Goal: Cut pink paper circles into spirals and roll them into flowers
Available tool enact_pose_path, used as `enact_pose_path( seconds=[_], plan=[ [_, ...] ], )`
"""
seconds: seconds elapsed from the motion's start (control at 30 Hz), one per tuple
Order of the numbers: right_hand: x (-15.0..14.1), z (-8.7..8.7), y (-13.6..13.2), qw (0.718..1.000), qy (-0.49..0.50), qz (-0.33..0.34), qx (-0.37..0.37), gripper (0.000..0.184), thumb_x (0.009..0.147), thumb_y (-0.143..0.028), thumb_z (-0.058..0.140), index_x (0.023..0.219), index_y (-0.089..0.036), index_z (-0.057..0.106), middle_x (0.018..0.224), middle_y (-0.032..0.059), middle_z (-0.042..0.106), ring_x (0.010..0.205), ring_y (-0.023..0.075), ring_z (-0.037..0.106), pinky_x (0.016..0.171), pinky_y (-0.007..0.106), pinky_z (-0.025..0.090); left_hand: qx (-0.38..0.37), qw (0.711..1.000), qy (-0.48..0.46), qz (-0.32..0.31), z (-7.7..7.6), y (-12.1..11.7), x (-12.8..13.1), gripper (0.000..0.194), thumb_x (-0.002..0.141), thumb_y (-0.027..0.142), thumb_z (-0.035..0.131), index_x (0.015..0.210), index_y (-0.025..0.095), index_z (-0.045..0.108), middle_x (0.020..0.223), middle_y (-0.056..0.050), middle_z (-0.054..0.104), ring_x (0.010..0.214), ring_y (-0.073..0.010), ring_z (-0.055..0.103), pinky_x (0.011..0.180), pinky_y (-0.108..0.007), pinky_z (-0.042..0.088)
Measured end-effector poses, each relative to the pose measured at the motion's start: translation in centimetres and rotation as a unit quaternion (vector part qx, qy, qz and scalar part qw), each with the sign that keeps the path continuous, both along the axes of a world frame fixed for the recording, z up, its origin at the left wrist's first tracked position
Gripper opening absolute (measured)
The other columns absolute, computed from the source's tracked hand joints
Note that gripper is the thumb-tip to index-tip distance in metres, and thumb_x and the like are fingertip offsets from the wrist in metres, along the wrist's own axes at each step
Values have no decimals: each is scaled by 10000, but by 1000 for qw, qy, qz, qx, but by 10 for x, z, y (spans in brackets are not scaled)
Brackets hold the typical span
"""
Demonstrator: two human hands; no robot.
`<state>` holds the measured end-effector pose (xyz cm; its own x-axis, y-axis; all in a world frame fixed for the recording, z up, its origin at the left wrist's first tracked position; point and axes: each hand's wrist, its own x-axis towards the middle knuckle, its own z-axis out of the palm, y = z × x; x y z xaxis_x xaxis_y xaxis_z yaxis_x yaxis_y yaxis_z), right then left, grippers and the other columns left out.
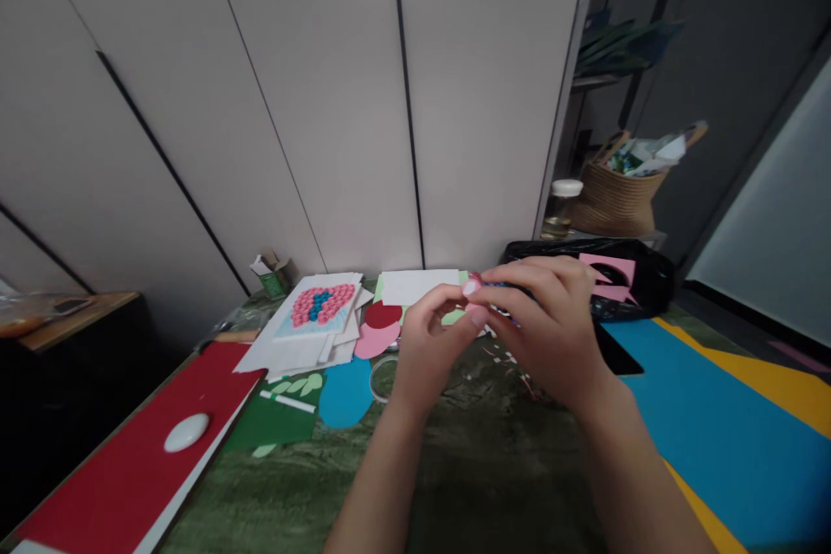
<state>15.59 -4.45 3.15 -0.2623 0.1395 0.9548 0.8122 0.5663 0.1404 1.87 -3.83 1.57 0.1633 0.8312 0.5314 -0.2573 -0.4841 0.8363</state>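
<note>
My left hand (432, 338) and my right hand (551, 329) meet over the table, thumbs and fingertips pinched together on a small pink paper piece (473, 286). It looks curled or rolled, with a pale end facing me; the fingers cover much of it. A bit of something purple shows behind my right fingers, too hidden to name. Left of my hands lie a blue paper oval (346, 393), a pink paper circle (376, 339) and a dark red one (383, 314). A roll of clear tape (383, 379) seems to rest beside my left wrist.
A picture with pink and blue paper rosettes (323, 305) tops a white paper stack. A white pen (287, 402) lies on green paper (273, 426). Red sheets (123, 441) carry a white mouse (187, 432). Blue sheets (727, 415) and a black bag (653, 281) are at right.
</note>
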Motion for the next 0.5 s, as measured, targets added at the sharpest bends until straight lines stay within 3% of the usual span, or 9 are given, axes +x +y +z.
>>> enact_pose_path(
  seconds=[0.5],
  plan=[
    [8,7,-7,997,54,47,-17,149,709,-200,706,796,-304,644,876,14,656,849,228,566,726,413,427,-7,999,-29,-36,-3,2,-1,41,712,189,691,743,205,669,764,6,589,765,-100,535,670,-226,435]
  ],
)
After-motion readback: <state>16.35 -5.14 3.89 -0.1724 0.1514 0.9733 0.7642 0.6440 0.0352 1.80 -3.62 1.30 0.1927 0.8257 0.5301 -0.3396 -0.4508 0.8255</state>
